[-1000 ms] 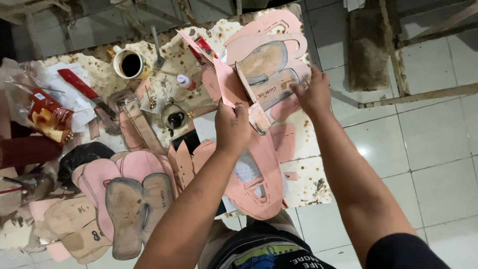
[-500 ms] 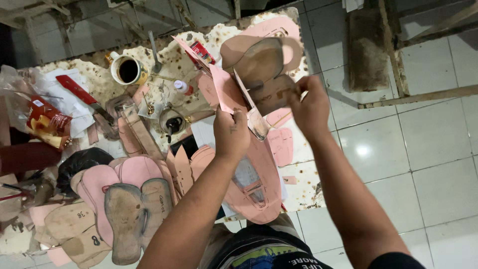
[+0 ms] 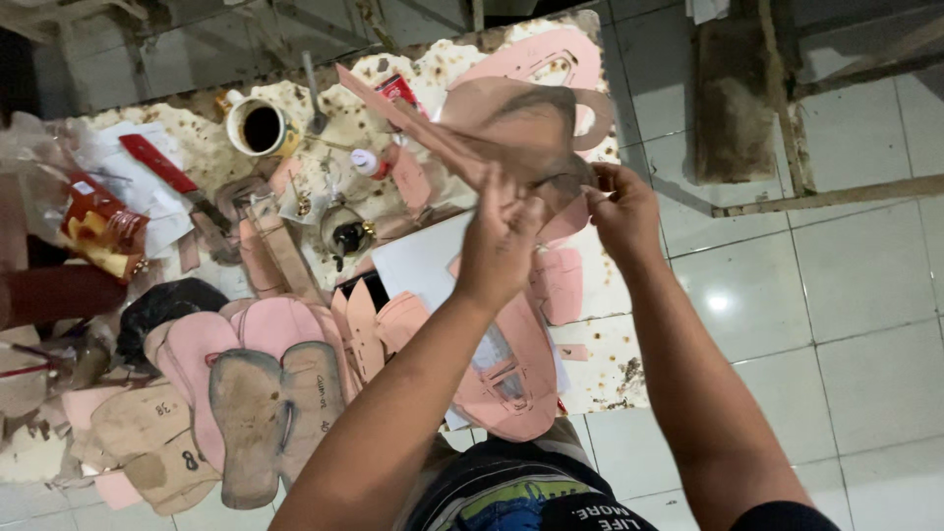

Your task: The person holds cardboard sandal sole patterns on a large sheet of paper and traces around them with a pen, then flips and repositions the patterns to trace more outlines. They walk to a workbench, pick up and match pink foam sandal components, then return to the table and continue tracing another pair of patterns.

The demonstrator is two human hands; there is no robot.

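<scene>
Both hands hold a brown and pink shoe piece (image 3: 511, 123) up over the worktable (image 3: 610, 354). My left hand (image 3: 501, 236) grips its near edge from below, fingers closed on it. My right hand (image 3: 621, 211) pinches its right edge. A long pink strip (image 3: 403, 113) runs up and left from the held piece. Under the hands lie a white sheet (image 3: 418, 261) and more pink cut pieces (image 3: 511, 383).
A cup of dark liquid (image 3: 258, 126), a red-handled knife (image 3: 162, 169), a small bottle (image 3: 369, 162) and a red packet (image 3: 98, 226) lie on the stained table. Pink and brown soles (image 3: 265, 413) are stacked at the near left. White floor tiles (image 3: 836, 315) lie to the right.
The held shoe piece has been turned and tilted flatter. My left hand has moved up and right to grip it closer to my right hand.
</scene>
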